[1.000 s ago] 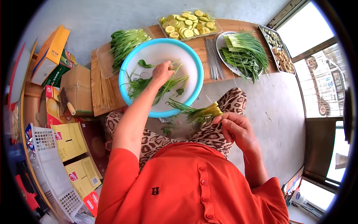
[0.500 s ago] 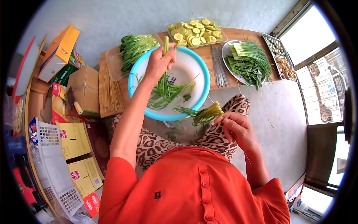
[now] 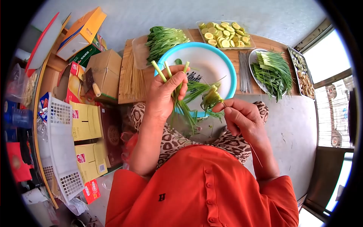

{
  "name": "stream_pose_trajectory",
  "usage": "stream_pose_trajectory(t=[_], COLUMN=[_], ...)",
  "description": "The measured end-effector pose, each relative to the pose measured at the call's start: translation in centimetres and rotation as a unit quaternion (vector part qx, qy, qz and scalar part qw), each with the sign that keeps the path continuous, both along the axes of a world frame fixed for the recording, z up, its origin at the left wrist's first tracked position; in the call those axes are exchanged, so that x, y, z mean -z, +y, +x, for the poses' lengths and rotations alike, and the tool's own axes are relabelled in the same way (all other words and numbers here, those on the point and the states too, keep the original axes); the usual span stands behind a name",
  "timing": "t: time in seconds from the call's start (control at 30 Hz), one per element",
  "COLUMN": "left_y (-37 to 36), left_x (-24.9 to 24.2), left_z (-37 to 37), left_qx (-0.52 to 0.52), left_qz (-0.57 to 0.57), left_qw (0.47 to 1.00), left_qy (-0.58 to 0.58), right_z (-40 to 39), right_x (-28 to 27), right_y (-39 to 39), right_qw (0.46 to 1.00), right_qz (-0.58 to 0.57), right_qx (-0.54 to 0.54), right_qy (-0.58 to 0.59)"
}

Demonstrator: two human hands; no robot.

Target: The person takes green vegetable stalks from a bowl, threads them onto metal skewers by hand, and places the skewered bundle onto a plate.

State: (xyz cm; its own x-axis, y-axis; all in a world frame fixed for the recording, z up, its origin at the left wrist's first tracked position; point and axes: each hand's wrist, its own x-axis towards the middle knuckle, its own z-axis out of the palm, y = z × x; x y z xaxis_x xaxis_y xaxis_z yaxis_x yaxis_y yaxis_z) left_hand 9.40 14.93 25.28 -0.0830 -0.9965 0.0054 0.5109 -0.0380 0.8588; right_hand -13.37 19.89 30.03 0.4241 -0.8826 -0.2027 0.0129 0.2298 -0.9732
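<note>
Several leafy green stalks are gripped in my left hand, their cut ends sticking up above the fingers and their leaves hanging down. My right hand pinches a thin skewer, whose long tail runs down past the wrist. A folded bundle of greens is threaded on it just beyond my fingertips. Both hands are at the near edge of a white basin with a blue rim. Loose greens lie inside the basin, partly hidden behind my left hand.
On the wooden board are bamboo skewers, leafy greens, a tray of sliced squash, metal skewers, and a plate of chives. A knife is by the boxes at left.
My left hand has come down and nearer, bringing the stalks from above the basin to its near edge. The skewered bundle is now closer to the left hand. The head view has shifted.
</note>
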Motion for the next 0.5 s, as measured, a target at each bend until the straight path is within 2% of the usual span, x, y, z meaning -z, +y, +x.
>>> stream_pose_trajectory(t=[0.17, 0.5], left_y=[0.8, 0.9], left_x=[0.7, 0.5], left_z=[0.7, 0.0], left_qx=[-0.002, 0.019], left_qz=[0.021, 0.017], left_qw=[1.000, 1.000], left_qy=[0.009, 0.001], right_z=[1.5, 1.8], right_x=[-0.4, 0.1], right_y=[-0.5, -0.7], right_qw=[0.999, 0.999], right_qz=[0.011, 0.010], right_qx=[-0.046, -0.036], right_qy=[0.010, 0.005])
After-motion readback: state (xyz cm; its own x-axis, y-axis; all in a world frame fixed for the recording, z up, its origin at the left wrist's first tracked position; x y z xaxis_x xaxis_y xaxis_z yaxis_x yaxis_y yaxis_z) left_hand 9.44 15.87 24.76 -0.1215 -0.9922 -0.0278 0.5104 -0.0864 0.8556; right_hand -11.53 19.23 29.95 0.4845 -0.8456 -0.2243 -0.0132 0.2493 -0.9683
